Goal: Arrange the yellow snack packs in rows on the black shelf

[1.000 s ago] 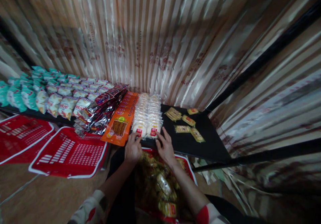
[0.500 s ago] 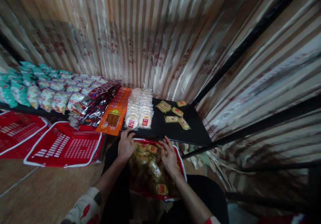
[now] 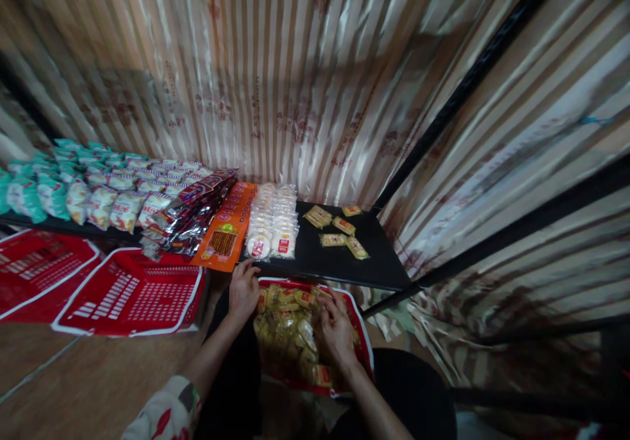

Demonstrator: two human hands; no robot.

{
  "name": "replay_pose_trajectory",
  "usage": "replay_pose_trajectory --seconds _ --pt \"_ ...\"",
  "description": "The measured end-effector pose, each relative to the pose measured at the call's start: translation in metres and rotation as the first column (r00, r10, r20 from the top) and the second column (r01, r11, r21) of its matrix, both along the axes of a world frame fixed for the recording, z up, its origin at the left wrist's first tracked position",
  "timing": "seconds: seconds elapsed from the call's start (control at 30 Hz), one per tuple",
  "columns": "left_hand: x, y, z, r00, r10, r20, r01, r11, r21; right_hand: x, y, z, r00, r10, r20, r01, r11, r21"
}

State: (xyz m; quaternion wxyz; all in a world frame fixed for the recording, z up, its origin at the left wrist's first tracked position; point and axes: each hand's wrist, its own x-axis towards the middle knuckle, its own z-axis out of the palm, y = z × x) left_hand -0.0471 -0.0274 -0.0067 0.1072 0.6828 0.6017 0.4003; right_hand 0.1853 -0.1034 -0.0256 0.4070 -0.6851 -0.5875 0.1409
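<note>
A red basket (image 3: pixel 367 348) with a white rim stands between my knees, filled with small yellow-wrapped snack packs (image 3: pixel 285 322). My right hand (image 3: pixel 337 327) is over the right side of the basket, fingers bent and loosely apart above the packs, with nothing visibly held. At the basket's far left corner is my left hand (image 3: pixel 244 292), fingers slightly apart and empty, the tips close to the front edge of the black shelf (image 3: pixel 315 266). On that shelf lie several loose yellow packs (image 3: pixel 333 239), beside two rows of clear-wrapped round white crackers (image 3: pixel 272 223).
Left along the shelf are an orange snack bag (image 3: pixel 224 233), dark shiny packets (image 3: pixel 197 207), white bags (image 3: pixel 125 210) and green bags (image 3: pixel 27 197). Two red baskets (image 3: pixel 132 289) sit below at the left. Black frame bars (image 3: pixel 443 131) and a striped curtain (image 3: pixel 275 85) enclose the shelf.
My right hand has drawn back slightly from the shelf edge, over the packs in the basket. The left hand stays near the shelf edge. The camera view has tilted a little.
</note>
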Motion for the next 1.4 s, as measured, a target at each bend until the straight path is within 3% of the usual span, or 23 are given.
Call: replay_pose_trajectory --seconds 0.3,0.77,1.03,1.23,1.4 --pt "0.02 0.001 -0.001 0.99 -0.142 0.027 0.142 0.989 -0.026 0.012 -0.006 -0.017 0.998 -0.065 0.012 0.066 0.995 -0.069" --pt "0.05 0.025 -0.001 0.967 -0.169 0.191 0.176 0.984 -0.022 0.029 0.022 -0.008 0.997 -0.045 0.069 0.049 0.997 -0.057" --pt "0.046 0.025 -0.002 0.965 -0.162 0.207 0.165 0.986 0.005 0.013 0.036 -0.012 0.99 0.038 0.133 -0.037 0.999 -0.006" --pt "0.037 0.026 0.001 0.947 -0.151 0.282 0.117 0.984 0.132 0.01 0.053 0.012 0.966 0.195 0.168 -0.205 0.978 0.046" --pt "0.051 0.022 0.007 0.917 -0.3 0.263 0.267 0.951 0.152 0.016 0.072 0.049 0.937 0.293 0.188 -0.299 0.954 0.001"
